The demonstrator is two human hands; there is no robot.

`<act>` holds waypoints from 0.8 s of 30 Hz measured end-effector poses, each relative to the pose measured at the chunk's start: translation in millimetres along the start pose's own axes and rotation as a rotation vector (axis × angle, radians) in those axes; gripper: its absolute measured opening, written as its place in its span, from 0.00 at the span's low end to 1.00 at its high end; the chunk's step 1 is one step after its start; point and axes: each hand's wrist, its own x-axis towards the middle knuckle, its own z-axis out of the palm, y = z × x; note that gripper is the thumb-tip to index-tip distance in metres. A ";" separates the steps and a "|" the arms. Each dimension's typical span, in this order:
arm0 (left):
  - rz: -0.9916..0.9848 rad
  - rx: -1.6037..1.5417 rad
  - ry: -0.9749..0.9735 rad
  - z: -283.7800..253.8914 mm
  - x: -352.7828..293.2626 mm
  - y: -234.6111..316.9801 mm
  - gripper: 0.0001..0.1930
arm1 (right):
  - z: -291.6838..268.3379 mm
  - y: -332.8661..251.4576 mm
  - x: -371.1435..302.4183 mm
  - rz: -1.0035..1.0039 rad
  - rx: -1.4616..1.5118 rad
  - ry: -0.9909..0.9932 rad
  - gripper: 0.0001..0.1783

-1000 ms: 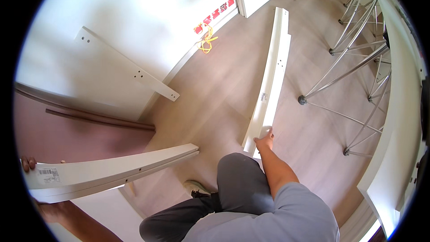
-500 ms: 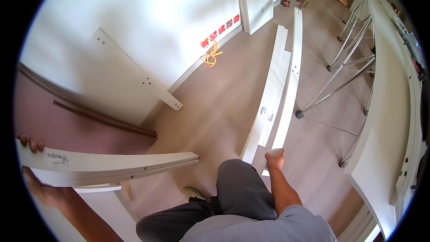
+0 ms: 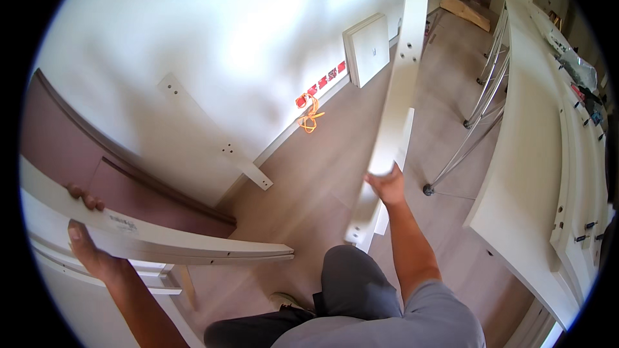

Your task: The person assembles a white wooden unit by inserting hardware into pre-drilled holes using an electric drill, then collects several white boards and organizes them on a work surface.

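Observation:
My left hand point(image 3: 93, 245) is closed around a pair of long white boards point(image 3: 193, 243) at the left, thumb on the near side and fingertips over the far edge. A label on the upper board is blurred. My right hand point(image 3: 388, 187) grips a long white panel strip point(image 3: 393, 103) with drilled holes, raised and tilted, its far end running past the top of the view. Beneath it, another white board point(image 3: 409, 136) on the floor is mostly hidden.
A holed white strip point(image 3: 209, 132) leans on the wall, near an orange cord point(image 3: 311, 119) and square white panels point(image 3: 367, 51). To the right, a long white tabletop point(image 3: 516, 174) stands on thin metal legs point(image 3: 461, 151). A pinkish panel point(image 3: 64, 122) is at the left.
My right hand has lifted its strip off the floor and brought it up and slightly left. My left hand has shifted right along with its boards, still holding them.

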 end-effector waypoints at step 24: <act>0.059 -0.046 0.032 -12.6 5.9 4.5 0.32 | 188.7 -163.7 -43.1 -0.035 0.550 -0.579 0.35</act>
